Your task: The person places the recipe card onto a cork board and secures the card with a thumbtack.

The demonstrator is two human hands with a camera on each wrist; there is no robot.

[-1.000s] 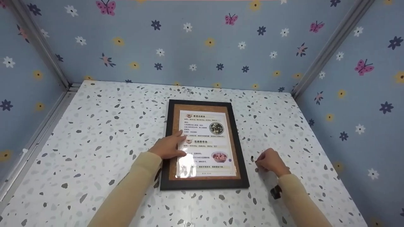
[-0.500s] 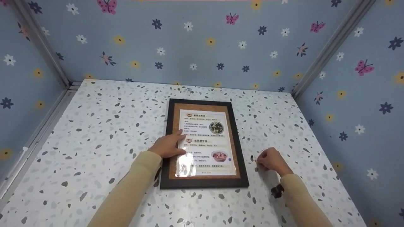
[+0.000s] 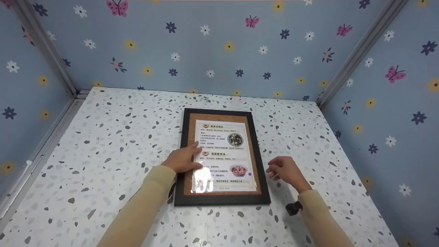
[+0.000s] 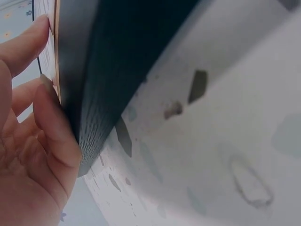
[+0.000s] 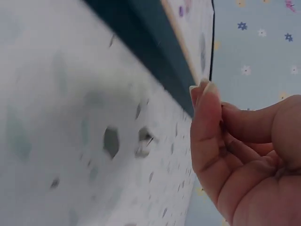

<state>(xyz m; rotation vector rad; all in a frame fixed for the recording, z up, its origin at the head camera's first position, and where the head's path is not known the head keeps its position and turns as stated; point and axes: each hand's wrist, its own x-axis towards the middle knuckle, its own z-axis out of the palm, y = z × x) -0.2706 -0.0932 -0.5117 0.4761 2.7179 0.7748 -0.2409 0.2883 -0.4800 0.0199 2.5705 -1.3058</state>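
Note:
A cork board (image 3: 219, 117) with a black frame lies on the speckled table, with a printed recipe sheet (image 3: 219, 137) on its cork. A small purple dot, like a pin head (image 3: 250, 174), shows near the sheet's lower right. My left hand (image 3: 181, 160) rests over the board's left edge, fingertips and thumb reaching the sheet's margin. In the left wrist view other fingers (image 4: 56, 136) lie along the frame's side. Just off the board's right edge, my right hand (image 3: 284, 170) has thumb and fingertips brought together. Anything between those fingertips (image 5: 206, 103) is hidden.
The white table (image 3: 113, 161) carries dark and grey flecks. Blue flowered panels (image 3: 219, 51) enclose the back and both sides, joined by grey metal posts (image 3: 360, 51). A small black device (image 3: 293, 208) hangs at the right wrist.
My right hand has lifted from a spot on the table right of the board and shifted left towards the frame, its fingers slightly less bunched. The left hand and board stay put.

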